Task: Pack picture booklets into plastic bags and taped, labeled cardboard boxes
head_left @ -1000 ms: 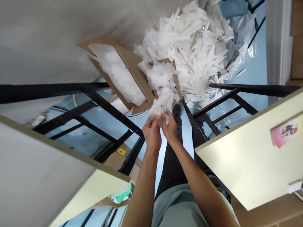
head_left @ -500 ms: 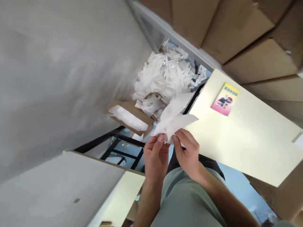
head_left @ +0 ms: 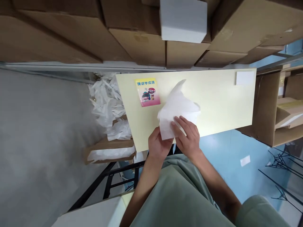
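Note:
Both of my hands hold a thin white foam sheet (head_left: 176, 108) over the near edge of a pale yellow table (head_left: 217, 104). My left hand (head_left: 159, 146) grips its lower left corner from beneath. My right hand (head_left: 187, 135) lies on top of its lower edge, fingers pressing the sheet. The sheet's upper tip curls up toward the table's far side. A small yellow and pink picture card (head_left: 147, 92) lies flat on the table just left of the sheet.
Stacked brown cardboard boxes (head_left: 132, 34) line the far side, with a white block (head_left: 183, 20) among them. A heap of white foam sheets (head_left: 106, 101) and an open carton (head_left: 107, 151) lie at left. More cartons (head_left: 281, 110) stand right; black frames (head_left: 118, 179) below.
The view swung from the foam heap on the floor over to the yellow table. My hands carried the white sheet up and over the table edge.

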`<act>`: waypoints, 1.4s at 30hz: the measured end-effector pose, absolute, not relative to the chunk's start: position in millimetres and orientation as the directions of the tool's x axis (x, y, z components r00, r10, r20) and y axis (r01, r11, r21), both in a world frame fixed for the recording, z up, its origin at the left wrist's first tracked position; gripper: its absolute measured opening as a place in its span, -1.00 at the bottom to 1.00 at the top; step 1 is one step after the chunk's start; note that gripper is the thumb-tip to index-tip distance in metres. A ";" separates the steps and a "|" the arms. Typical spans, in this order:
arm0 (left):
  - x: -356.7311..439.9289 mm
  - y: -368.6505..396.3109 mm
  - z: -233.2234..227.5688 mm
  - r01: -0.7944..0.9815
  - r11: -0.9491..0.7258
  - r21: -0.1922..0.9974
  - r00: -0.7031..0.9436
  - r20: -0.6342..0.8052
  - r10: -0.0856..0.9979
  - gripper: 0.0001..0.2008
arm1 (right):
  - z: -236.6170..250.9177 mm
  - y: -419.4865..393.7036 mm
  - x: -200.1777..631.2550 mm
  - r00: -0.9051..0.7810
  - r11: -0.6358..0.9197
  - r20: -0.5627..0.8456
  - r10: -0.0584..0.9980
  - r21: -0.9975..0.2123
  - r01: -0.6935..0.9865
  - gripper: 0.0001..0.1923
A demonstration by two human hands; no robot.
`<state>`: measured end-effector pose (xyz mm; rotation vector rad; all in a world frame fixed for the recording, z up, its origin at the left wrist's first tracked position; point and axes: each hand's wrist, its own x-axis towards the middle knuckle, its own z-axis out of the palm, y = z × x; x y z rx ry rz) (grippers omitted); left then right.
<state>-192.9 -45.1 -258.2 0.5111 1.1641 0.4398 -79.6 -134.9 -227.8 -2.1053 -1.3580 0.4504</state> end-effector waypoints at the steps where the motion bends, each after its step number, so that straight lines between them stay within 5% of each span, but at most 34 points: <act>1: -186.2 -47.2 -266.1 -0.079 0.818 0.570 0.314 -0.764 0.563 -0.64 | -237.5 -136.7 -76.0 0.438 -0.331 0.015 0.899 -0.632 0.701 -0.57; 8: -174.3 -61.7 -305.9 0.103 0.753 0.650 0.093 -0.760 0.643 -0.53 | -319.4 -144.6 -62.2 0.451 -0.415 -0.092 0.888 -0.583 0.698 -0.64; 14: -192.3 -67.9 -309.4 0.143 0.738 0.659 0.008 -0.746 0.665 -0.47 | -283.8 -141.9 -58.2 0.593 -0.361 0.051 0.804 -0.750 0.555 -0.58; 18: -205.6 -69.4 -306.3 0.116 0.761 0.638 -0.040 -0.763 0.645 -0.44 | -231.9 -148.0 -39.0 0.853 -0.349 0.164 0.495 -0.862 0.367 -0.73; 22: -217.0 -65.6 -305.9 0.162 0.712 0.683 -0.046 -0.716 0.697 -0.48 | -220.6 -171.2 -1.7 0.996 -0.363 0.030 0.085 -0.930 0.059 -0.75; 28: -225.4 -54.3 -310.9 0.341 0.593 0.730 -0.021 -0.625 0.781 -0.51 | -266.0 -198.3 42.7 0.967 -0.282 -0.194 -0.162 -0.931 -0.234 -0.66; 31: -226.1 -53.8 -296.1 0.470 0.466 0.749 -0.007 -0.525 0.851 -0.55 | -286.0 -199.3 45.0 0.945 -0.254 -0.272 -0.181 -0.915 -0.312 -0.67; 35: -204.4 -64.3 -259.5 0.557 0.086 0.826 0.094 -0.166 0.982 -0.61 | -292.3 -198.1 36.4 0.943 -0.264 -0.297 -0.147 -0.907 -0.327 -0.64; 39: -139.5 -80.7 -237.8 0.322 -0.075 0.944 0.549 -0.121 0.827 -0.36 | -275.7 -197.2 22.1 0.968 -0.279 -0.210 -0.139 -0.929 -0.242 -0.72; 42: -85.3 -88.0 -239.5 0.237 -0.131 0.963 0.710 -0.080 0.700 -0.16 | -254.2 -195.7 7.9 0.998 -0.366 -0.069 -0.003 -0.928 -0.065 -0.72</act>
